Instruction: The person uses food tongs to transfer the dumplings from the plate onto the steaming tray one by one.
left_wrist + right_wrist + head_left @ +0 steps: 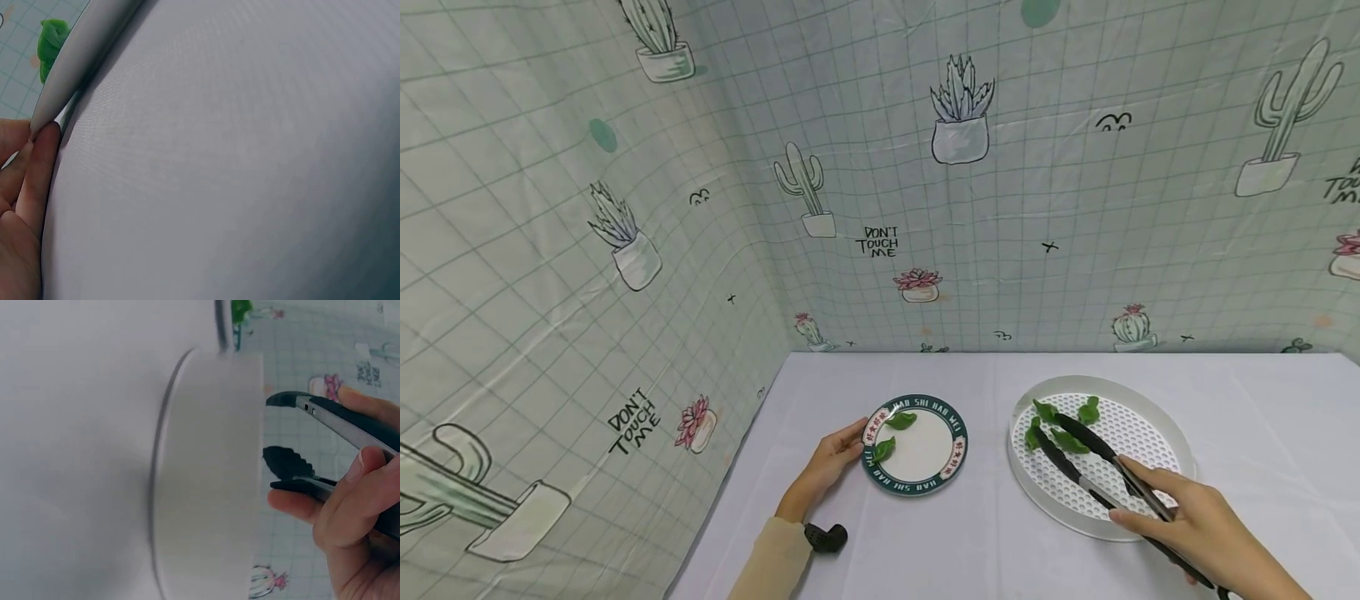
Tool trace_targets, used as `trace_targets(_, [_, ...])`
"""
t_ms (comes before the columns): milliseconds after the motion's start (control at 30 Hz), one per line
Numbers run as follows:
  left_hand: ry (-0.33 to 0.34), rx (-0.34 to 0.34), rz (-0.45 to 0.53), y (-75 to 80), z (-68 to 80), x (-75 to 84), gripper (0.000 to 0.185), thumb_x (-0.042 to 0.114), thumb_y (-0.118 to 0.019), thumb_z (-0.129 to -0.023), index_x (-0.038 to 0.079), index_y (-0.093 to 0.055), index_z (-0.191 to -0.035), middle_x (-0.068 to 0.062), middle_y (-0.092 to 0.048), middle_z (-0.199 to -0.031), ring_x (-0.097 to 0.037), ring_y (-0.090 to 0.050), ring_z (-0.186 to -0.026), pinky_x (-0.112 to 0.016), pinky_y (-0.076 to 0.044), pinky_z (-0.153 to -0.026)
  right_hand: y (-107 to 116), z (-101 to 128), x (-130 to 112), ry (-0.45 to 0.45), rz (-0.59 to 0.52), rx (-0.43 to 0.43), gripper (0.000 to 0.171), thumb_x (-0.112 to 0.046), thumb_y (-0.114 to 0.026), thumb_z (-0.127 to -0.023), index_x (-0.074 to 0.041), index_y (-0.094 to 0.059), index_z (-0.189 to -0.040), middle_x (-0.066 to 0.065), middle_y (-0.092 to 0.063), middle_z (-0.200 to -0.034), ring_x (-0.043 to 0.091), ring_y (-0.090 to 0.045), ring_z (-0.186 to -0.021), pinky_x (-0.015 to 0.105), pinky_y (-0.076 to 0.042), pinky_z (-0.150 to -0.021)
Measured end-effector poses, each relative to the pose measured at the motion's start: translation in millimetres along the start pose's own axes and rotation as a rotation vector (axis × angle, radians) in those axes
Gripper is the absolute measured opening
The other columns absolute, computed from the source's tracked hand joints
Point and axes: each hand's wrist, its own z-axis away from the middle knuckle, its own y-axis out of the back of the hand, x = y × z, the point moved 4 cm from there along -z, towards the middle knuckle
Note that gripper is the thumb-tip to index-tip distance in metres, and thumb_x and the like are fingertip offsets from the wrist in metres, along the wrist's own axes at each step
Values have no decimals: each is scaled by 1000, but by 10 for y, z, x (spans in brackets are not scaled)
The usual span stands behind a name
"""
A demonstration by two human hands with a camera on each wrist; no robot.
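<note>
My left hand pinches the left rim of a small white plate with a green lettered border. Its fingertips lie under the rim in the left wrist view. Two green leaves lie on the plate's left part. Tongs with black tips are gripped by my right hand, their arms spread apart. The tips reach over several green leaves in a round white tray with a perforated base. In the right wrist view the tray's side wall hides the leaves near the tips.
A white cloth covers the table, on which the plate and tray stand apart. Behind and to the left hangs a gridded curtain with cactus drawings. A black device sits at my left wrist.
</note>
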Motion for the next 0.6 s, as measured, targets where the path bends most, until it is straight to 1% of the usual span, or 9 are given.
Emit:
trace_targets(67, [8,0,7,0,-3,-3,48,5,-51,-103,-4,-40,-149,-21,-40,-152,-36,-36,-141,-48,-27,-117,-22,-9,-65,7,-12,13,76,-36,-73,-91,-2,-41,-151,39,-45,-138,15,-46,-30,34,-47,-36])
trace_targets(200, [14,1,18,2,-11,-10,48,4,-52,-103,-4,-40,-149,-20,-39,-153,-35,-35,-142,-48,-26,-117,-76,-58,-226,61,-54,31,74,-34,-75,-90,-3,-44,-150,37,-48,-137,13,-46,-28,33,-46,-34])
trace_targets(300, [12,1,20,5,-13,-11,48,3,-52,-102,-4,-40,-149,-20,-39,-153,-35,-36,-142,-48,-26,-117,-160,-101,-343,95,-98,14,73,-33,-76,-89,-3,-45,-149,37,-47,-138,12,-46,-28,33,-46,-32])
trace_targets(433, [11,3,9,3,-10,-11,48,3,-51,-102,-4,-40,-149,-21,-40,-152,-36,-36,-141,-48,-26,-117,-318,-156,-482,116,-158,-31,74,-33,-77,-88,-3,-47,-148,36,-46,-140,13,-46,-28,32,-45,-31])
trace_targets(567, [-2,5,2,-2,6,0,48,2,-51,-103,-6,-40,-148,-22,-41,-152,-37,-36,-141,-49,-27,-116,-489,-239,-596,137,-215,-82,75,-33,-79,-86,-1,-48,-147,37,-48,-138,15,-47,-28,33,-45,-30])
trace_targets(600, [2,7,9,-3,9,4,48,2,-51,-102,-6,-40,-148,-21,-41,-152,-37,-36,-141,-49,-26,-117,-528,-264,-621,152,-195,-80,75,-34,-79,-85,-1,-49,-145,35,-50,-137,14,-55,-36,33,-50,-36])
